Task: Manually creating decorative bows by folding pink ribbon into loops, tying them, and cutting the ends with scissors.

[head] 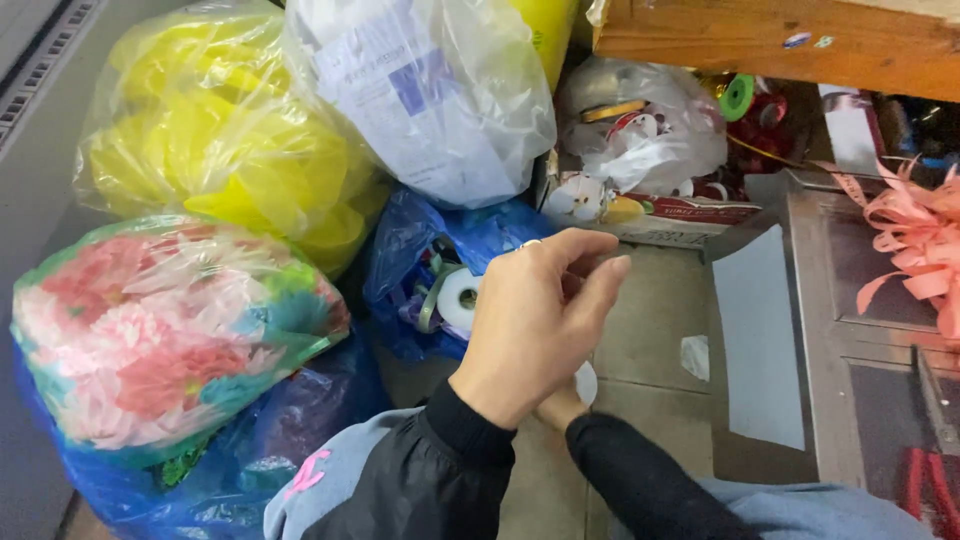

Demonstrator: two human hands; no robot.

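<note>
Hands pinched together over cluttered floor

Concrete floor (650,330), bags piled at left: yellow bag (220,130), floral bag (160,320), blue bag (430,250) w/ white tape roll (462,298) poking out. Left hand (535,330) in front, fingers curled together as if pinching sth small, item not visible. Right hand (562,405) mostly hidden behind it, grip can't tell. Tape roll is nearest: prob light, stiff; take by outer rim. Pink ribbon bow (915,235) at right, apart.

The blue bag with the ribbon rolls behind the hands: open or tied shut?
Open. The blue bag's mouth gapes toward the camera, and a white roll and a greenish ribbon spool show inside it, just behind the left hand.
</note>
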